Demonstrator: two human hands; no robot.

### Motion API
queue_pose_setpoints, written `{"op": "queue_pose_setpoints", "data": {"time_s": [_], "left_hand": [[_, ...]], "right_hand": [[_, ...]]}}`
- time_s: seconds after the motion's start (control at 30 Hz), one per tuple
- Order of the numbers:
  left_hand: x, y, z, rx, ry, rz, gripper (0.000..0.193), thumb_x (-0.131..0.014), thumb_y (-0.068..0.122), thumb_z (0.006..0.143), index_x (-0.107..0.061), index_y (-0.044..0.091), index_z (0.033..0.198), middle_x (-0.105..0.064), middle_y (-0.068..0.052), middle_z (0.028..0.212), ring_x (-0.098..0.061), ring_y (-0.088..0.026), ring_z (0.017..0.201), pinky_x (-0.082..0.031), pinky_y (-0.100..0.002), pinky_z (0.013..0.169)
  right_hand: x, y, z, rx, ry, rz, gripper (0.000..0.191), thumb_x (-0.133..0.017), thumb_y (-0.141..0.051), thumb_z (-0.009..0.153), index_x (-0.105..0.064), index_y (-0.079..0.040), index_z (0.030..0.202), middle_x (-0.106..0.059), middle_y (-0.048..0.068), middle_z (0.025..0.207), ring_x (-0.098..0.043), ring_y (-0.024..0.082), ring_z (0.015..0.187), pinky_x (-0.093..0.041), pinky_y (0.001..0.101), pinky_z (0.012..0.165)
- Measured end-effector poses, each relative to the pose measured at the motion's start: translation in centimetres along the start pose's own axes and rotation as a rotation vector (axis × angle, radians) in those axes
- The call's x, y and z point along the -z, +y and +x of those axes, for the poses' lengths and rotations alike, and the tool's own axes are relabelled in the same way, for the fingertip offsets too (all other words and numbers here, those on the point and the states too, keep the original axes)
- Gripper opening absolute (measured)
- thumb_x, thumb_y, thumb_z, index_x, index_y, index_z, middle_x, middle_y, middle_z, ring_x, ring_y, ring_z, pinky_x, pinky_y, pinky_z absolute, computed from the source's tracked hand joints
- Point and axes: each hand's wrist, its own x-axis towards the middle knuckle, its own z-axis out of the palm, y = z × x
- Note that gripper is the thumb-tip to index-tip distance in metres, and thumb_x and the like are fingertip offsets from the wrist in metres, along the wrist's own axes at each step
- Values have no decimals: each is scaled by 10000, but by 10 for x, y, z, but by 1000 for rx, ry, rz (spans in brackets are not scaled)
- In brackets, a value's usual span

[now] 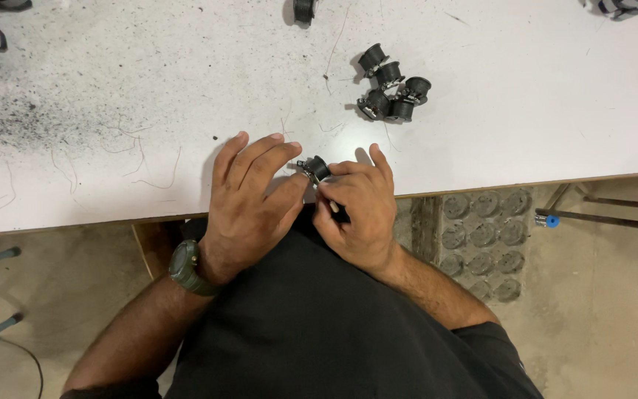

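My left hand [249,199] and my right hand [356,207] meet at the near edge of a white table [526,111]. Between their fingertips is a small black round part [317,168] with metal tabs. My left hand's thumb and fingers pinch it from the left. My right hand grips it from the right and also holds a thin pale piece [331,205] against it. A dark green watch [184,267] is on my left wrist.
A cluster of several similar black round parts [393,94] lies further back on the table. One more black part [303,9] sits at the far edge. Dark smudges and scratches mark the table's left side. A grey moulded tray [485,240] lies on the floor to the right.
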Motion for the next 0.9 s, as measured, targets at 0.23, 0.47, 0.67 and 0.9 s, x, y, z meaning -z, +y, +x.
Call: {"op": "queue_pose_setpoints", "data": {"time_s": [0.23,0.47,0.67,0.9], "left_hand": [[-2,2,-2,-76,44,47,192,-842,112,946,-696,136,1068,-594,-69,1392,-507,-265,1396,-304,-573,1237],[-3,2,0,94,-9,3,164,-849,129,920,-692,133,963,-611,-54,1367,-506,-259,1398,-261,-548,1256],[-3,3,0,148,-17,-21,150,-841,122,895,-696,134,929,-645,-29,1311,-511,-239,1386,-222,-543,1265],[-1,4,-1,156,4,-51,101,-806,113,932,-711,124,902,-639,-41,1352,-463,-242,1426,-206,-537,1275]], "right_hand": [[7,-8,9,-34,-22,1,257,-790,13,813,-648,-86,1003,-684,46,936,-687,256,1109,-326,566,1262],[6,-5,8,-28,-32,9,262,-782,7,813,-645,-78,1019,-684,50,942,-686,259,1100,-311,593,1257],[0,2,-1,26,2,20,294,-778,55,816,-624,-57,1039,-675,73,949,-676,285,1157,-266,600,1264],[-4,8,-7,112,-25,47,294,-782,95,833,-608,-50,1020,-651,78,921,-679,293,1205,-241,577,1292]]}}
